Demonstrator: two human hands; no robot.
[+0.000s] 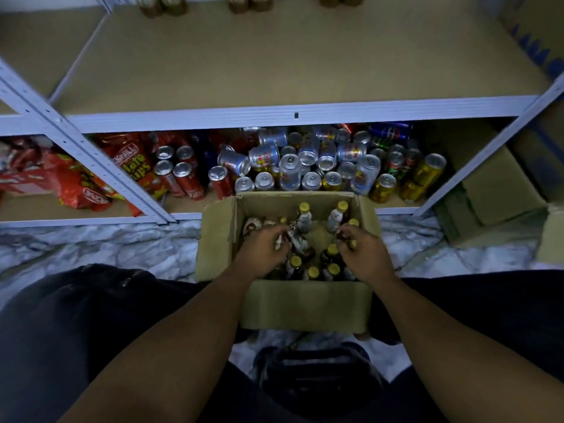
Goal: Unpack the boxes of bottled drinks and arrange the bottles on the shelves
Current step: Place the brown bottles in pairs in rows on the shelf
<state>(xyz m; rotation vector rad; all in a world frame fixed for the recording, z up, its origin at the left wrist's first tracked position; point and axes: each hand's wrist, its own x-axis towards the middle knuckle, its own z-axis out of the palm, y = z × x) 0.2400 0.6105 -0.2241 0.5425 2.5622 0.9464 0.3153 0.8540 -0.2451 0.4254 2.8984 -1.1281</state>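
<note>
An open cardboard box (305,303) stands on the floor between my knees, in front of the shelving. Inside it are several small bottles with yellow caps (305,216), some upright and some lying down. My left hand (262,251) reaches into the left part of the box, its fingers curled round a bottle lying there. My right hand (366,251) is inside the right part, fingers curled round a dark bottle (343,236) with a yellow cap. The wide middle shelf (274,65) above is bare board, with a few bottles (247,3) at its back edge.
The bottom shelf holds many drink cans (305,166), some toppled, and red snack bags (76,181) at left. Cardboard boxes (494,193) stand at right. A metal upright (79,148) slants at left. The floor (122,254) is marbled.
</note>
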